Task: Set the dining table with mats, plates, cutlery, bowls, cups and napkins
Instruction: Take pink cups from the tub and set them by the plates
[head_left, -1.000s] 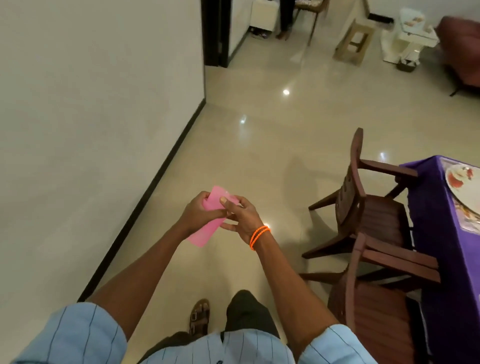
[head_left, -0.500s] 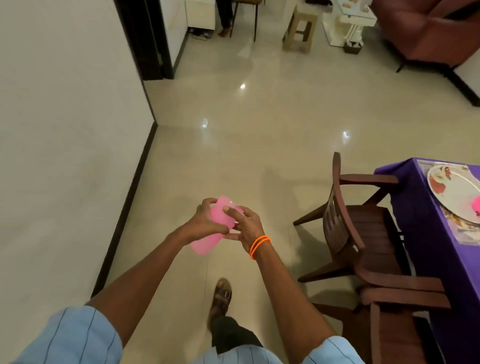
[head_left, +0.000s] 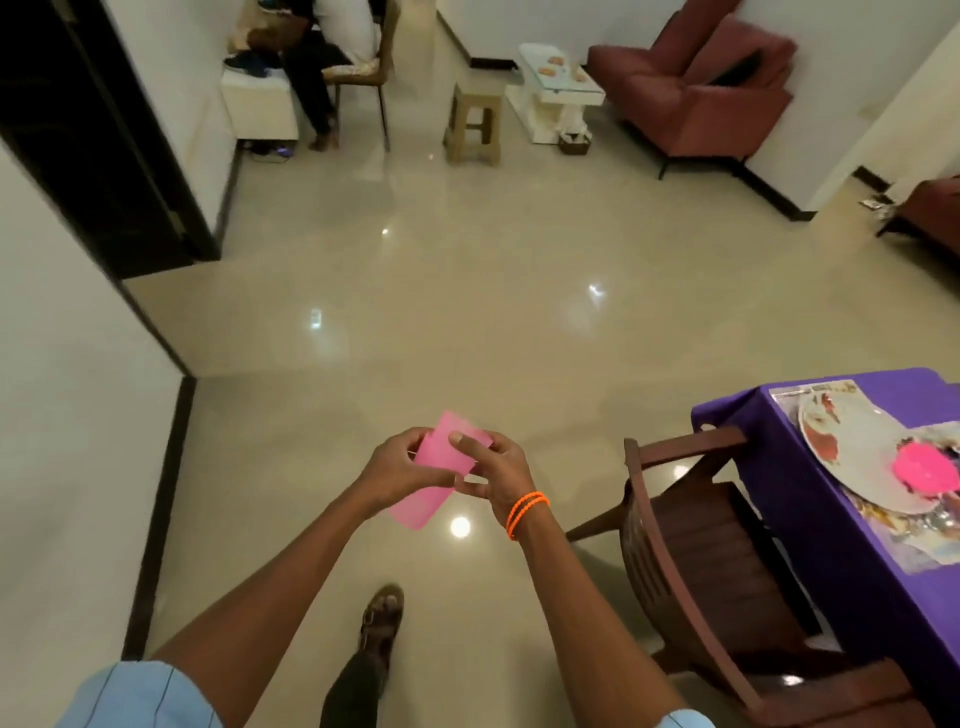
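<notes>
left grip (head_left: 397, 470): i am clamping it on the pink cups (head_left: 439, 475)
right grip (head_left: 491, 470): i am pinching the same cups
surface (head_left: 852, 519): carrying a plate (head_left: 852, 447)

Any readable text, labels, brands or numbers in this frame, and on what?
None can be read.
Printed mat under the plate on the purple table: pictures, any lettering too blurred.
Pink cups held by left hand and right hand: no marking visible.
</notes>
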